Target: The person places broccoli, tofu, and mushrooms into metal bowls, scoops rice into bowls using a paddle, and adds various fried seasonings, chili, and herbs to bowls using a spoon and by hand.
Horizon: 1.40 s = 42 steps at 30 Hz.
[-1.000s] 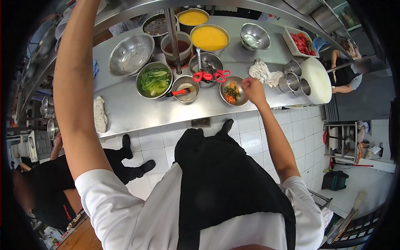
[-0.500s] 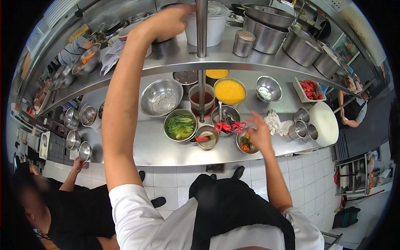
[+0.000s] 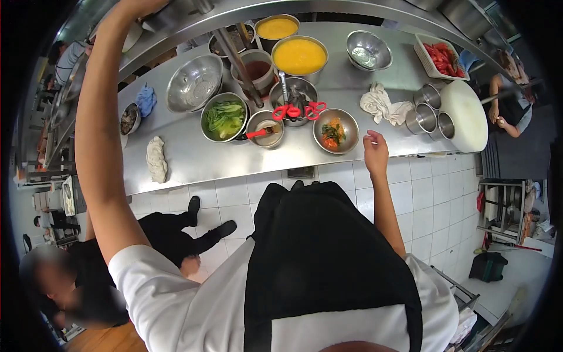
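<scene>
My left hand is raised at the upper left by the overhead shelf. The frame's top edge cuts it off, so its fingers are hidden. Just off the counter's front edge, my right hand hangs with loosely bent fingers and nothing in them. Nearest to it is a steel bowl holding orange and green chopped food. Left of that bowl stand a steel pot with red-handled scissors and a small steel cup with a red-handled brush. A bowl of leafy greens sits further left.
Behind are pots of yellow liquid and a perforated steel bowl. White cloths, steel cups and a basket of red peppers lie right. A shelf post crosses the counter. A co-worker is at left.
My view has tilted down and turned. My right hand has drawn back from the bowl of chopped food to the counter's front edge. My left arm stays raised.
</scene>
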Available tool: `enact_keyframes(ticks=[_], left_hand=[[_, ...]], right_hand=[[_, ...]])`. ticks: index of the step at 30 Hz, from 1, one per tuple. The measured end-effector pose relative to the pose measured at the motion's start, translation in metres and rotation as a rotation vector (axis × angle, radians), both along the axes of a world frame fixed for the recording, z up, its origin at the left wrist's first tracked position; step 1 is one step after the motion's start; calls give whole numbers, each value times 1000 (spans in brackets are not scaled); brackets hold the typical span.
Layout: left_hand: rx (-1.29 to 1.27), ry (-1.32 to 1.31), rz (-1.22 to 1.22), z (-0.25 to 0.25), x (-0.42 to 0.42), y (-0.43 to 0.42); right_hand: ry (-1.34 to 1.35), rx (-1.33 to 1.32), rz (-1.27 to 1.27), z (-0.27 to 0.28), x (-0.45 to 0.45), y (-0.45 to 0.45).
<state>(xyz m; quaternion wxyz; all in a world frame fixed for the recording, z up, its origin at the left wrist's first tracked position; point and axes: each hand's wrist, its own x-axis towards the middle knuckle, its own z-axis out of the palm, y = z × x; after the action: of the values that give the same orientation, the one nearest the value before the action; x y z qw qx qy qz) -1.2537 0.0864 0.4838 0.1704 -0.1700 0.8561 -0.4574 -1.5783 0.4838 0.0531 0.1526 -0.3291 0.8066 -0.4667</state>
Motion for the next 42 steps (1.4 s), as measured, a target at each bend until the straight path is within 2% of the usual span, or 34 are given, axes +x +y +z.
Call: enact_keyframes(ticks=[2,4,6,8,10,12,15,17,18,19,20,21,22,23,24,25,26,27,28,29,30,31,32,34,36,38,40,42], left_hand=[[396,1074,178,-1,-15,49],[402,1028,184,1,-19,46],[410,999,209,-4,-8,33],[349,902,355,1,0,5],[355,908,323,1,-3,9],[367,919,309,7,-5,22],[339,912,411,7,-22,63],[274,1047,343,6,-25,79],[246,1107,311,1,-25,87],[84,1135,39,-11,-17,97],[-70,1142,-234,-32,-6,111],[-89,1387,-260,-60,-5,135],[-113,1631,-293,-94,-7,162],[21,1703,-343,-134,-3,192],[60,1625,-189,-178,-6,229],[188,1650,-37,-234,-12,258],[426,1694,128,-300,-12,287],[628,1756,490,-338,-32,326],[734,1592,732,-396,-30,356],[923,1426,774,-441,-26,384],[1148,1391,905,-438,-37,414],[1258,1284,977,-462,-35,437],[1430,1341,1003,-490,-26,462],[1557,1174,1092,-509,-6,493],[1490,1084,1132,-548,24,523],[1422,1307,1221,-577,44,536],[1348,1675,1556,-592,58,540],[1336,1903,1709,-607,76,536]], right_hand=[[-181,170,12,7,-4,-12],[-143,189,66,-5,-8,-18],[-459,249,117,-7,1,-20],[-468,190,156,-22,4,-20],[-661,210,88,-17,8,-18],[-633,155,59,-15,0,-14],[-599,90,-23,-27,-20,4],[-452,-43,67,-42,-40,13],[-469,-26,80,-46,-47,17],[-436,-69,100,-29,-53,19],[-406,-108,119,-13,-57,21],[-431,-88,127,0,-56,19],[-485,-201,204,14,-53,12],[-537,-315,278,21,-50,5],[-557,-301,282,21,-50,-2],[-197,-170,306,19,-50,-11],[169,-37,331,15,-49,-15],[-36,140,308,11,-50,-21],[-33,128,340,5,-49,-26],[-285,214,350,-6,-45,-29],[-532,304,364,-18,-40,-34],[-580,226,410,-37,-36,-33],[-629,148,460,-55,-29,-30],[-569,83,473,-70,-11,-23],[-469,234,662,-58,0,-18],[-399,331,766,-67,15,-12],[-404,315,897,-61,39,-8],[-324,347,1001,-47,63,-4]])
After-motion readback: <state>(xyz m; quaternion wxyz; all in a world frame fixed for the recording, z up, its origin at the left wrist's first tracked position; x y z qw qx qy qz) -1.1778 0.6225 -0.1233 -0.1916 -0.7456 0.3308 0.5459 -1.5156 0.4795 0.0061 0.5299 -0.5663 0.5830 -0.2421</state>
